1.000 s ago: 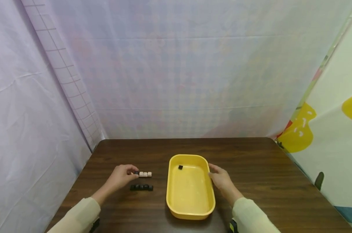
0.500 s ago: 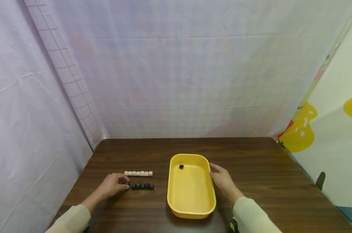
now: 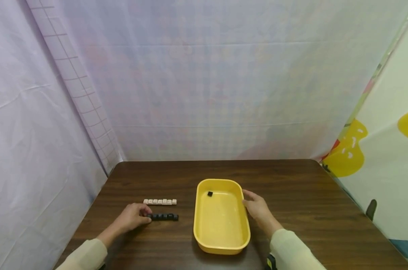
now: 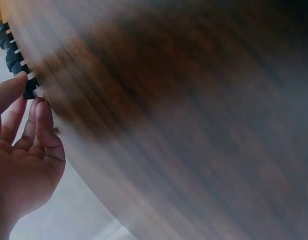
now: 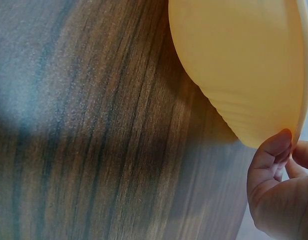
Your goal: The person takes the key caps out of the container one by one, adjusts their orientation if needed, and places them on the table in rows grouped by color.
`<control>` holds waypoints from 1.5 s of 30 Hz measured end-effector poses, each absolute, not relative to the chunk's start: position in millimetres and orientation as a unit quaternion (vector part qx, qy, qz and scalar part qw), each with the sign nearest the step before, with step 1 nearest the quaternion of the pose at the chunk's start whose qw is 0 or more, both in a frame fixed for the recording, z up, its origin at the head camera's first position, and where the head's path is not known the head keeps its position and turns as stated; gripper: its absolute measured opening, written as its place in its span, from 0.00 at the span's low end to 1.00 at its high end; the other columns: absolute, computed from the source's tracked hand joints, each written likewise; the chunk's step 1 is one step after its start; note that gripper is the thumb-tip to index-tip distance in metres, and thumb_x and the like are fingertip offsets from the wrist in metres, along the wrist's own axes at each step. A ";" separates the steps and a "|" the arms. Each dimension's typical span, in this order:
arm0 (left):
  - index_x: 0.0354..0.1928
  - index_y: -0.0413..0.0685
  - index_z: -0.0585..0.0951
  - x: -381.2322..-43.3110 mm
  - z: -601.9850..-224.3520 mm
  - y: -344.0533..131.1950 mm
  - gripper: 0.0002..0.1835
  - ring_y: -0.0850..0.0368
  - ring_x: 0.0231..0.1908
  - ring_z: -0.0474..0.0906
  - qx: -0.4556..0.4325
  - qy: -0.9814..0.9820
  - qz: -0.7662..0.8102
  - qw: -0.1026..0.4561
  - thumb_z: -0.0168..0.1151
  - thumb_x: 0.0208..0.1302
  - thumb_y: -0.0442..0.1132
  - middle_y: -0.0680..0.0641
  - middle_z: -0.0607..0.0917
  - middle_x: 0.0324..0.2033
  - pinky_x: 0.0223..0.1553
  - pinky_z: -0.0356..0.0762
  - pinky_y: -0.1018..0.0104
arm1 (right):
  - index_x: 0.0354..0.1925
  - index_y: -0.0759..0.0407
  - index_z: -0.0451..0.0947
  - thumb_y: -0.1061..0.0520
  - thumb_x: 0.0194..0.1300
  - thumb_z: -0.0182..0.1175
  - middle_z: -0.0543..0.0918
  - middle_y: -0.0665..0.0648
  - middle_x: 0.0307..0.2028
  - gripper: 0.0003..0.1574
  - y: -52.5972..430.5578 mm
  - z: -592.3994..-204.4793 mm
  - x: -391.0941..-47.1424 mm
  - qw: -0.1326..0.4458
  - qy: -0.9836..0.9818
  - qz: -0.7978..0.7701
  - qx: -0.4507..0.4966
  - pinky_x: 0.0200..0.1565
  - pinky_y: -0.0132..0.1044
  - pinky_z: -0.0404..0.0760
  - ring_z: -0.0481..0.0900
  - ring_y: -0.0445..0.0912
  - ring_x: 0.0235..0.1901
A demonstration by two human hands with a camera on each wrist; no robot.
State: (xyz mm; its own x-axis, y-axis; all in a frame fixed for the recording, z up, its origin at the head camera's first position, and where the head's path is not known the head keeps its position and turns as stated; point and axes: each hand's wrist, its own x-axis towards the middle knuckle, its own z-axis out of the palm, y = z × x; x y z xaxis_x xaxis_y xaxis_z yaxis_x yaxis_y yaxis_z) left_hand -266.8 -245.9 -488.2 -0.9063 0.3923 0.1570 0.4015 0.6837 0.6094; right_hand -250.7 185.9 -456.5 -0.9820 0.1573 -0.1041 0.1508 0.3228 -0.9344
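My left hand (image 3: 132, 218) pinches a black keycap (image 4: 30, 90) between thumb and fingers at the left end of a row of black keycaps (image 3: 165, 216). The pinched keycap lines up with that row, right against it. Behind it, a row of white keycaps (image 3: 160, 201) lies on the brown wooden table (image 3: 150, 247). With thumb and fingers, my right hand (image 3: 258, 210) grips the right rim of a yellow tray (image 3: 221, 250), as the right wrist view also shows. One black keycap (image 3: 210, 194) lies inside the tray, near its far left corner.
White curtains (image 3: 204, 93) hang behind the table, and another curtain (image 3: 38, 112) runs down its left side. A cloth printed with yellow shapes (image 3: 349, 153) hangs at the right. The tray stands right of both keycap rows.
My left hand has come from over the white row, toward me and leftward, then slightly right, bringing the black keycap to the black row's left end. My right hand stays at the tray.
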 end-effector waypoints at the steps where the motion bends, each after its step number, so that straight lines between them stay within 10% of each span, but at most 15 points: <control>1: 0.33 0.46 0.84 -266.7 -487.8 -246.1 0.09 0.65 0.28 0.73 -0.218 -0.917 -0.333 0.007 0.75 0.50 0.34 0.56 0.80 0.26 0.31 0.72 0.67 | 0.68 0.69 0.67 0.64 0.70 0.53 0.75 0.72 0.55 0.30 185.6 -456.5 -250.6 0.003 -0.814 0.573 -0.095 0.26 0.33 0.71 0.71 0.42 0.22; 19: 0.47 0.40 0.84 -277.5 -456.5 -204.8 0.12 0.54 0.36 0.80 -0.170 -0.925 -0.331 0.073 0.67 0.63 0.36 0.46 0.84 0.38 0.39 0.79 0.55 | 0.68 0.69 0.67 0.64 0.70 0.53 0.70 0.74 0.62 0.29 184.8 -455.8 -251.4 0.002 -0.822 0.561 -0.093 0.36 0.35 0.76 0.78 0.49 0.38; 38: 0.53 0.45 0.82 -301.7 -425.8 -61.3 0.15 0.48 0.47 0.78 -0.262 -0.908 -0.325 0.008 0.65 0.68 0.41 0.43 0.82 0.46 0.46 0.77 0.53 | 0.68 0.67 0.67 0.63 0.69 0.53 0.78 0.63 0.34 0.30 183.0 -456.5 -251.5 -0.002 -0.815 0.572 -0.097 0.20 0.32 0.64 0.63 0.40 0.15; 45: 0.52 0.40 0.83 -308.0 -429.6 -35.6 0.15 0.49 0.44 0.78 -0.279 -0.910 -0.305 0.017 0.66 0.65 0.37 0.42 0.83 0.43 0.46 0.77 0.56 | 0.68 0.69 0.66 0.64 0.70 0.52 0.79 0.69 0.45 0.30 183.1 -455.3 -249.7 -0.006 -0.808 0.582 -0.090 0.25 0.37 0.74 0.74 0.44 0.22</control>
State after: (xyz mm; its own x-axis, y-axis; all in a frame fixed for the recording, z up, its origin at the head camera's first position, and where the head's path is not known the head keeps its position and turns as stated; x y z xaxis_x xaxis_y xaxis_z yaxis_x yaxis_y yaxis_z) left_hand -308.0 -35.6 -429.6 -0.8434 0.4980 0.2018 0.5191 0.6580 0.5455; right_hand -249.7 183.1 -455.3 -0.9837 0.1385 -0.1146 0.1527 0.3074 -0.9393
